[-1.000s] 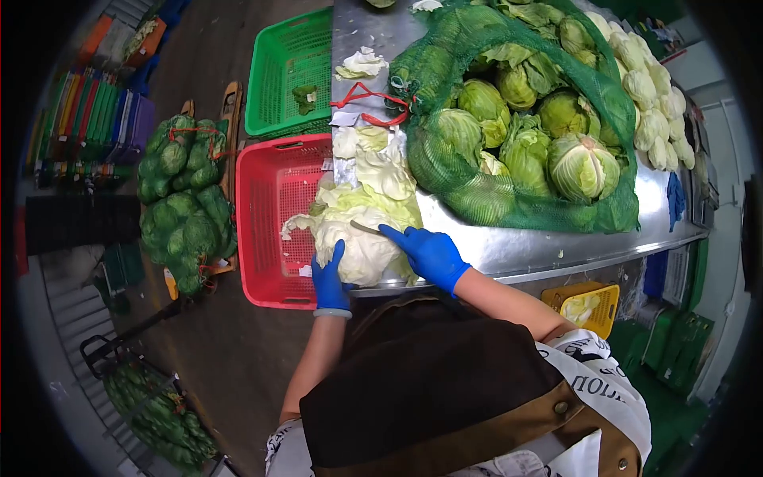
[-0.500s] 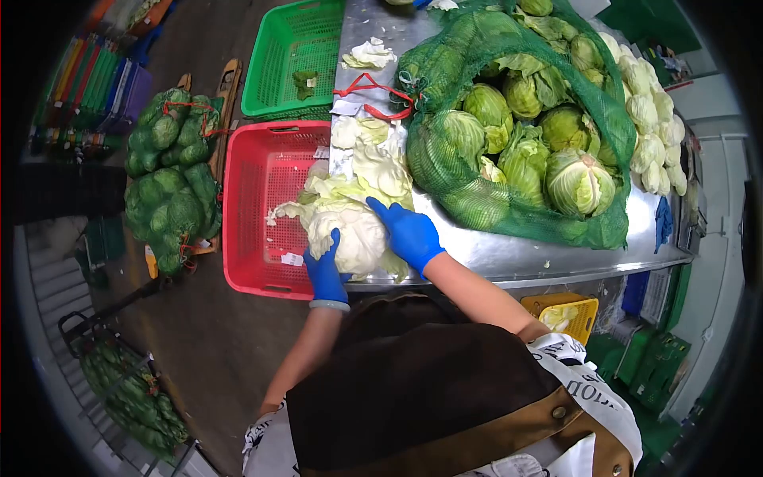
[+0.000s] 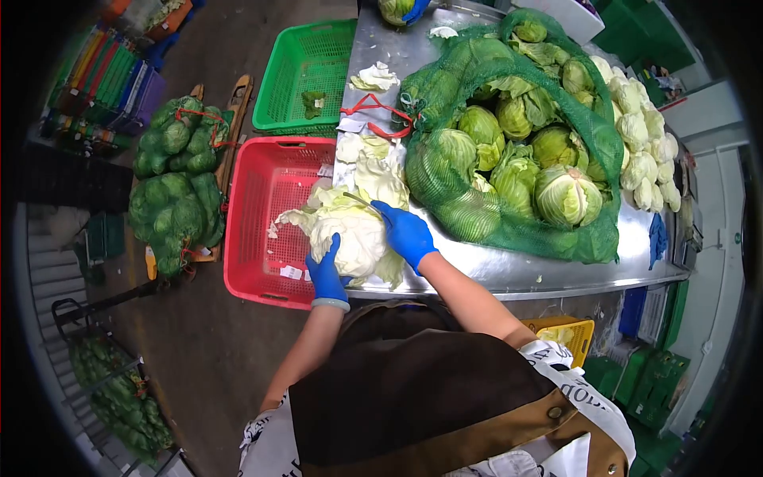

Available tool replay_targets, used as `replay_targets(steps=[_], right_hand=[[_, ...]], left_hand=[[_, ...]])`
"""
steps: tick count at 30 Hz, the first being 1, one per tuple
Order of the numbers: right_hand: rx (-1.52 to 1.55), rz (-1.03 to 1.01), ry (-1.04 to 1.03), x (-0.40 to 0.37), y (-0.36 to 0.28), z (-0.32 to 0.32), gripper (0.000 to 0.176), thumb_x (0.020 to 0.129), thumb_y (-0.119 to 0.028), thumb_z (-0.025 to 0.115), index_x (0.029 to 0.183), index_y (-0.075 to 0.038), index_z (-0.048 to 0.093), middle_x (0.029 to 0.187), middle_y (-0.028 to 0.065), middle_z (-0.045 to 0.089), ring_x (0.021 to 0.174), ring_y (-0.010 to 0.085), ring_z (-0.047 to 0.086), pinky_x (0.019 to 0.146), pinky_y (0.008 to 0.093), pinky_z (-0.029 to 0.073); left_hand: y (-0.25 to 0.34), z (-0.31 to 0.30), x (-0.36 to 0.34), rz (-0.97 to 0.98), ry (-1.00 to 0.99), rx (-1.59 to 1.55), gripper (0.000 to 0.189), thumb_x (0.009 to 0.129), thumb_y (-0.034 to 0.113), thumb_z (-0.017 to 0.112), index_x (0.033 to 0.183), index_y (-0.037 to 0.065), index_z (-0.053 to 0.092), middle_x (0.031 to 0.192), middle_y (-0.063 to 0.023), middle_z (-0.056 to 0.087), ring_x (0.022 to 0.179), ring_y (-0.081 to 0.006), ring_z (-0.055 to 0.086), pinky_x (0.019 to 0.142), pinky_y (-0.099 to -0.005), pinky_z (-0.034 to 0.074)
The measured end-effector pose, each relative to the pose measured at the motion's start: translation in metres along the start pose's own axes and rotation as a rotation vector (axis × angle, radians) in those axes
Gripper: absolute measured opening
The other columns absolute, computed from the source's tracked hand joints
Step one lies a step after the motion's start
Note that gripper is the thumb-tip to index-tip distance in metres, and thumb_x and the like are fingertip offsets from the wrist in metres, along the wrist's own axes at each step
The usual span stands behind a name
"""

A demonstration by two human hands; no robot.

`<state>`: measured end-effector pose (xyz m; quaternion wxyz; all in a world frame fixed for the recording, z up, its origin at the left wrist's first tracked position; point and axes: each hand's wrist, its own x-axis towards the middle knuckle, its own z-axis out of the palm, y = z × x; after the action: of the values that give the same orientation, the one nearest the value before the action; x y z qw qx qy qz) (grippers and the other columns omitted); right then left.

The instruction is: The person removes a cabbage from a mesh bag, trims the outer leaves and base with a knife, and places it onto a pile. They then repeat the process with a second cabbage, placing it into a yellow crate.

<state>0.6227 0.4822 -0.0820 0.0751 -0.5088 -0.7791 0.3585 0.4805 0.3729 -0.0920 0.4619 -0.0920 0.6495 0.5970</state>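
A pale, partly stripped cabbage [image 3: 350,238] rests at the table's left edge, beside the red crate. My left hand [image 3: 327,274], in a blue glove, grips its near side with fingers and thumb. At the cabbage's right side, my gloved right hand [image 3: 407,237] is closed on a thin, blade-like knife [image 3: 362,200], which points left over the top of the cabbage. Loose pale leaves [image 3: 381,184] lie just beyond it. To the right, a green mesh bag [image 3: 477,216] lies open around several green cabbages [image 3: 567,195].
A red crate [image 3: 262,215] and a green crate [image 3: 306,67] stand left of the metal table [image 3: 509,278]. Trimmed cabbages [image 3: 636,131] are piled at right. A co-worker's gloved hand [image 3: 416,11] touches a cabbage at the top. A yellow crate [image 3: 584,338] sits below the table.
The knife in my right hand now shows over the cabbage. Both hands stay around the cabbage. The view has shifted slightly, and more of the co-worker's hand and cabbage shows at the top.
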Motion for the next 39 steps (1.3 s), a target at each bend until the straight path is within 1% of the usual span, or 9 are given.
replay_targets(steps=[10, 15, 19, 23, 26, 30, 33, 36, 39], right_hand=[[0.03, 0.131, 0.065, 0.03, 0.065, 0.007, 0.037, 0.095, -0.025, 0.038, 0.125, -0.012, 0.054, 0.102, 0.0237, 0.064, 0.096, 0.0416, 0.061, 0.086, 0.0492, 0.047], [0.183, 0.22, 0.167, 0.002, 0.022, -0.022, 0.066, 0.072, -0.051, 0.073, 0.113, -0.001, 0.06, 0.102, 0.0248, 0.065, 0.093, 0.04, 0.063, 0.083, 0.0433, 0.049], [0.55, 0.208, 0.324, 0.012, 0.061, -0.002, 0.047, 0.073, -0.034, 0.076, 0.104, -0.001, 0.062, 0.085, 0.0198, 0.068, 0.079, 0.0355, 0.066, 0.072, 0.0389, 0.051], [0.313, 0.057, 0.266, 0.01, 0.04, -0.03, 0.045, 0.075, -0.033, 0.077, 0.106, -0.004, 0.062, 0.082, 0.0151, 0.068, 0.075, 0.0251, 0.067, 0.07, 0.0358, 0.051], [0.709, -0.183, 0.177, -0.01, -0.037, -0.068, 0.058, 0.074, -0.038, 0.079, 0.118, -0.006, 0.059, 0.1, 0.0086, 0.068, 0.085, 0.0186, 0.064, 0.078, 0.0298, 0.05], [0.455, -0.344, -0.069, -0.021, -0.093, -0.1, 0.042, 0.075, -0.027, 0.078, 0.11, -0.007, 0.065, 0.089, 0.0037, 0.066, 0.071, 0.0109, 0.051, 0.07, 0.0256, 0.046], [0.422, -0.373, 0.052, -0.02, -0.088, -0.093, 0.03, 0.078, -0.021, 0.074, 0.103, -0.005, 0.067, 0.081, 0.0077, 0.067, 0.065, 0.0124, 0.056, 0.066, 0.0269, 0.048], [0.334, -0.29, 0.227, -0.01, -0.062, -0.073, 0.022, 0.081, -0.016, 0.069, 0.098, -0.003, 0.066, 0.077, 0.01, 0.066, 0.064, 0.0109, 0.059, 0.064, 0.0276, 0.05], [0.469, -0.145, 0.07, 0.008, -0.009, -0.034, 0.02, 0.078, -0.017, 0.068, 0.093, -0.005, 0.065, 0.075, 0.0152, 0.066, 0.065, 0.0286, 0.065, 0.062, 0.0334, 0.05]], left_hand=[[-0.035, -0.02, 0.024, 0.158, -0.058, -0.011, 0.071, 0.074, 0.013, 0.079, 0.132, 0.009, 0.039, 0.126, -0.0111, 0.051, 0.108, -0.0276, 0.056, 0.081, -0.043, 0.054], [-0.026, -0.062, 0.046, 0.084, -0.382, -0.271, 0.066, 0.08, 0.005, 0.068, 0.138, 0.011, 0.037, 0.128, -0.0103, 0.051, 0.117, -0.0278, 0.052, 0.098, -0.0448, 0.044], [0.008, -0.092, 0.033, -0.063, -0.527, -0.349, 0.064, 0.085, 0.023, 0.06, 0.14, 0.004, 0.036, 0.138, -0.0125, 0.046, 0.127, -0.031, 0.044, 0.109, -0.0468, 0.033], [0.02, -0.109, 0.04, 0.02, -0.721, -0.47, 0.074, 0.08, 0.032, 0.061, 0.142, 0.005, 0.034, 0.142, -0.0109, 0.043, 0.132, -0.0326, 0.039, 0.112, -0.0488, 0.028], [0.026, -0.12, 0.049, 0.005, -0.638, -0.444, 0.074, 0.078, 0.026, 0.062, 0.143, 0.006, 0.033, 0.142, -0.0113, 0.042, 0.131, -0.0328, 0.04, 0.111, -0.0481, 0.03], [0.029, -0.124, 0.059, 0.018, -0.777, -0.335, 0.079, 0.072, 0.018, 0.067, 0.143, 0.008, 0.034, 0.141, -0.0122, 0.043, 0.129, -0.0315, 0.042, 0.108, -0.0458, 0.035], [0.02, -0.13, 0.068, 0.054, -0.94, -0.358, 0.067, 0.082, 0.023, 0.061, 0.142, 0.009, 0.035, 0.14, -0.0117, 0.044, 0.129, -0.0301, 0.043, 0.107, -0.0451, 0.036], [0.004, -0.131, 0.08, -0.126, -0.727, -0.428, 0.053, 0.094, 0.032, 0.046, 0.141, 0.01, 0.036, 0.138, -0.0112, 0.046, 0.127, -0.0283, 0.044, 0.107, -0.0438, 0.037], [0.021, -0.089, 0.047, -0.006, -0.819, -0.503, 0.05, 0.098, 0.036, 0.037, 0.14, 0.01, 0.038, 0.137, -0.0111, 0.048, 0.125, -0.0278, 0.046, 0.106, -0.043, 0.038]])
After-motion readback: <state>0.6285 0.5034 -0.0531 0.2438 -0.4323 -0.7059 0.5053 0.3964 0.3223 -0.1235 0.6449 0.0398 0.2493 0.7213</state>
